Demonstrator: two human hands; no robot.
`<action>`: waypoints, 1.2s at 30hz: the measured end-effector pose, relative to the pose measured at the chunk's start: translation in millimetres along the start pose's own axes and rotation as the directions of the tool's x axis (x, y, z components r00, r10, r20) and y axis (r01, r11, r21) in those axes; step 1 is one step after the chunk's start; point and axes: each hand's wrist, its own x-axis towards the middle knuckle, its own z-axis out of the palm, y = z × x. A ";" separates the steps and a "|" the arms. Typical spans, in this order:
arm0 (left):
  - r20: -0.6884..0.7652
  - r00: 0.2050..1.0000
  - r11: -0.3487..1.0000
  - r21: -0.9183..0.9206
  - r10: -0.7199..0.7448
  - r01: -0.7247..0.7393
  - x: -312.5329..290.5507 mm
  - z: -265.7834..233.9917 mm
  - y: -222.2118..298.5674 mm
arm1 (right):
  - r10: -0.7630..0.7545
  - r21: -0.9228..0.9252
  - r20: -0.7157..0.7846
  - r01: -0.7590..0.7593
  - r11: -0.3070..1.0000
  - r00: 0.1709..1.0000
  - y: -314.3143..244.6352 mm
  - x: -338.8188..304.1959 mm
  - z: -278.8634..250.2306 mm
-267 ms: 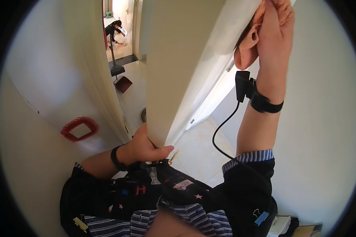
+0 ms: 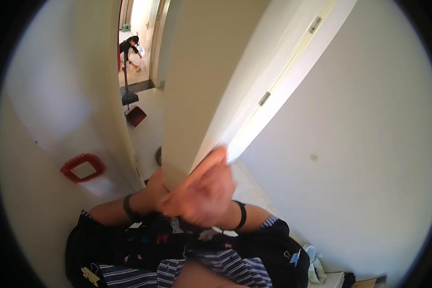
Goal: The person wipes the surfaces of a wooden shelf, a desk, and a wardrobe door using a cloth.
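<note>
A cream-coloured door (image 2: pixel 211 62) stands ajar in front of me, its narrow edge towards me. My right hand (image 2: pixel 201 194), smeared by motion, is closed on a salmon-coloured cloth (image 2: pixel 204 165) that lies against the lower part of the door's edge. Beside it on the left, my left hand (image 2: pixel 154 186) holds the door from its left face. The left fingers are mostly hidden behind the door and the right hand. Each wrist wears a black band.
Metal hinges (image 2: pixel 265 99) line the door frame. A red-rimmed basket (image 2: pixel 83 168) is at the left wall. Through the gap are a broom (image 2: pixel 128 97), a dustpan (image 2: pixel 136 116) and a crouching person (image 2: pixel 131 50). Papers (image 2: pixel 329 279) lie at lower right.
My right hand has come down with the cloth from high on the door's edge to its lower part, near my left hand. The view has shifted a little to the right.
</note>
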 end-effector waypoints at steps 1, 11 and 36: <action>-0.019 1.000 1.000 0.015 0.003 -0.002 1.1 -8.9 -11.9 | -0.303 -0.232 0.186 0.342 0.911 0.935 -12.3 10.5 3.1; 0.005 0.996 0.994 -0.072 -0.087 0.087 -16.2 -45.2 -11.7 | -0.756 0.212 0.205 0.726 0.654 0.622 -43.8 239.2 -48.6; -0.335 0.941 0.953 0.271 -0.039 0.136 -21.9 -51.9 2.6 | -0.728 -0.382 0.015 0.677 0.629 0.685 -52.9 230.4 -0.4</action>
